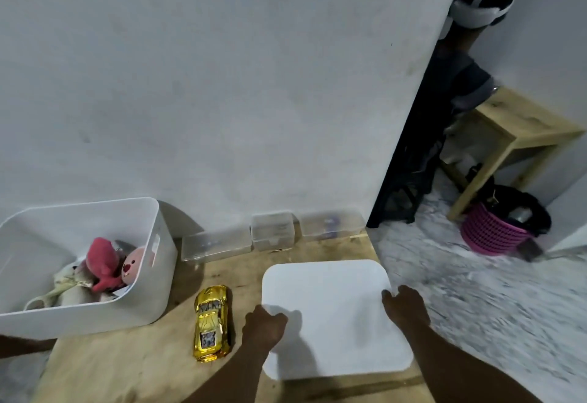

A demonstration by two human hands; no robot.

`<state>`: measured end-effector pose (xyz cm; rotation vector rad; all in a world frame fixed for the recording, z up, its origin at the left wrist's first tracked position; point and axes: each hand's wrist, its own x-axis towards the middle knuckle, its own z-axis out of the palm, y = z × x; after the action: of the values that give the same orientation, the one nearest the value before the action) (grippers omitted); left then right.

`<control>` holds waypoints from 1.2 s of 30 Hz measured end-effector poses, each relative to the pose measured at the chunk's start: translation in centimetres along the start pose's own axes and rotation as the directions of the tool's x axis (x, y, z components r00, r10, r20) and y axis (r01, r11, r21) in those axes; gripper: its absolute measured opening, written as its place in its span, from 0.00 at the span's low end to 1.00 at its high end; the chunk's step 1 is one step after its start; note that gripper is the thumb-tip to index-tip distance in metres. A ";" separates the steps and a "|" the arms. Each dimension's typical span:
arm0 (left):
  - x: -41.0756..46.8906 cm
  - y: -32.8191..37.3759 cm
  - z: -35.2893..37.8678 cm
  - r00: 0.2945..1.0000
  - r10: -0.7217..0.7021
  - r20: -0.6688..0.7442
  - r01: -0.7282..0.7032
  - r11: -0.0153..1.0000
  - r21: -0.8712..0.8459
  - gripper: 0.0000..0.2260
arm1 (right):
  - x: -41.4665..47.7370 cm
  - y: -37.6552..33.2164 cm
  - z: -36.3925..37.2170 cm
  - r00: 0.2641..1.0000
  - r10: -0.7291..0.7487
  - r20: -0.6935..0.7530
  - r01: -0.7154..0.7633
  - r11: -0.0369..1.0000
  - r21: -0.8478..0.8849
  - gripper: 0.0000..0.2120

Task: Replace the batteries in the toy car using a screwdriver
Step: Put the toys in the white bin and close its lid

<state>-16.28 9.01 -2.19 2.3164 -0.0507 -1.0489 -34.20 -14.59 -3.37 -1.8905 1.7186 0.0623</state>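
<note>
A shiny gold toy car [212,323] lies on the wooden board [127,367], nose toward me. Right of it sits a flat white lid [330,307]. My left hand [263,328] grips the lid's left edge with curled fingers. The lid's right edge is held by my right hand [405,305]. No screwdriver or batteries show clearly.
A white bin [149,275] with plush toys stands at the left. Three clear plastic boxes [272,231] line the wall behind the car. To the right lie a marbled floor, a wooden stool [514,136] and a pink basket [490,231].
</note>
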 end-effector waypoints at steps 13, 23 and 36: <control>1.1 1.7 0.4 0.991 -0.118 0.068 0.126 0.984 -0.129 0.29 | 2.2 -0.2 -0.3 0.996 0.053 0.074 -0.054 0.998 0.022 0.33; -0.6 5.1 -5.2 0.989 0.133 -0.063 -0.136 0.990 -0.048 0.25 | -2.5 -4.4 -4.8 0.995 -0.018 -0.100 0.036 0.983 0.180 0.30; -3.1 4.0 -30.9 0.664 0.388 -0.639 -0.427 0.898 0.102 0.13 | -13.0 -26.6 -3.3 0.932 -0.250 -0.263 0.324 0.898 0.296 0.30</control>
<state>3.92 21.86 17.94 2.3305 -0.2534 0.0130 -12.88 -4.22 14.71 -1.9187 1.4469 -0.5413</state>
